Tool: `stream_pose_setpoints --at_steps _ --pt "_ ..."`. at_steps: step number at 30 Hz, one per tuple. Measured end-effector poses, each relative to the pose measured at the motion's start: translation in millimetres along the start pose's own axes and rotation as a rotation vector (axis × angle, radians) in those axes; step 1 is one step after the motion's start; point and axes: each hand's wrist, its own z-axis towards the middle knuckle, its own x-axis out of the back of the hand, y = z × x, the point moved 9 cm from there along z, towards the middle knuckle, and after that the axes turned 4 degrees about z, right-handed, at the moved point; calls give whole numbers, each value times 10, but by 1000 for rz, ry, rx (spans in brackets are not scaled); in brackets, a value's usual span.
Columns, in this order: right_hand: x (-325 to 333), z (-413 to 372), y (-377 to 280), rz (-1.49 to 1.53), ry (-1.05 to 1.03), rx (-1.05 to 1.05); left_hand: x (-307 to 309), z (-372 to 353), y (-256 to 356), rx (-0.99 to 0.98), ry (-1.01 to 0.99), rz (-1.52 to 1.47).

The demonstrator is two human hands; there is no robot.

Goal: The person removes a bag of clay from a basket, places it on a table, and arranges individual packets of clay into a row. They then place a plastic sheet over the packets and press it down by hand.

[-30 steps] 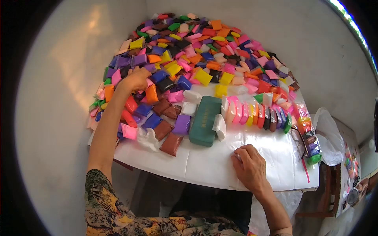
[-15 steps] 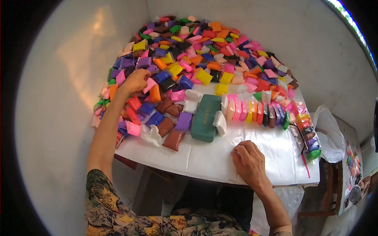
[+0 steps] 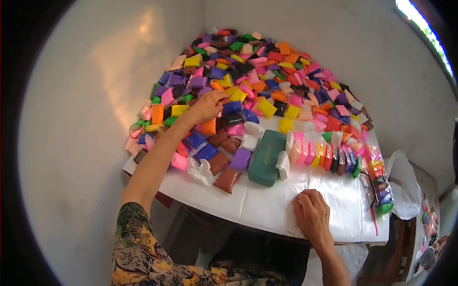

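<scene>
My left hand (image 3: 208, 106) reaches into the pile of small wrapped soft packets (image 3: 267, 97). Its fingers are bent and drawn together, pointing down; their tips and anything between them are hidden. Close to the fingers lie a blue packet (image 3: 232, 107) and a yellow packet (image 3: 236, 94). An orange packet (image 3: 208, 127) sits just below the hand. My right hand (image 3: 312, 214) rests on the white table covering (image 3: 257, 205) near the front edge, its fingers curled in, with nothing visible in them. Ahead of it stands a green case (image 3: 267, 158).
Right of the case stretches a row of upright packets (image 3: 324, 155) in many colours. A clear bag of stacked packets (image 3: 380, 186) lies at the right edge, beside a thin pink stick (image 3: 373, 221). White plastic bags (image 3: 404, 186) hang beyond. Walls (image 3: 296, 24) enclose the table's back and left.
My left hand has moved right across the pile, toward the blue and yellow packets. The view has shifted, so the table appears lower and further right. My right hand stays resting on the covering.
</scene>
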Motion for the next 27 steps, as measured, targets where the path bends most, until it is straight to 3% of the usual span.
stream_pose_setpoints --at_steps 2,5,7,9,11,13,17,20,23,27 --pt "0 -6 -1 3 -2 3 170 121 -41 -3 73 -24" --pt "2 -7 -7 -2 -5 5 749 199 -398 151 425 200" --pt "-4 6 -14 -2 -11 3 868 295 -1104 469 365 376" --pt "-4 13 -7 -2 -27 -6 937 323 -1704 592 359 488" --pt "-16 11 12 8 -42 -28 940 362 -1919 689 337 603" --pt "-35 10 44 7 -51 -35 998 388 -1891 752 293 733" --pt "-59 37 70 -5 -81 -87 793 510 -2235 924 125 595" --pt "-61 40 88 0 -56 -99 888 517 -2354 1132 209 500" --pt "-59 60 89 -1 -74 -111 828 557 -2339 1230 139 414" --pt "-49 63 80 16 -86 -101 737 605 -2366 1148 143 422"
